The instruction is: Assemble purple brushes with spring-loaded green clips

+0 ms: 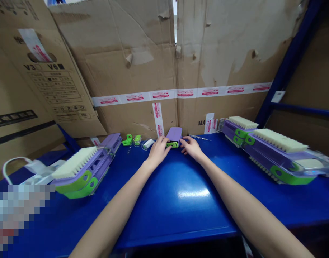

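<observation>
A purple case (174, 133) with a green end piece (172, 144) lies at the back middle of the blue table, against the cardboard. My left hand (159, 148) grips its near left corner, thumb by the green end piece. On the other side, my right hand (191, 147) has its fingers bent and apart, fingertips at the case's right edge. Left of my hands lie a clear piece with a white insert (148, 144), a small green and clear piece (137, 140), a green bracket (127, 140) and a thin metal spiral (130, 146). Slim metal tweezers (200, 137) rest to the right.
Purple and green units with cream foam pads stand at the left (83, 172) and right (277, 150). A white power strip with plugs (37, 170) sits at far left. Cardboard sheets (121, 61) wall off the back. A blue metal post (285, 61) rises at right.
</observation>
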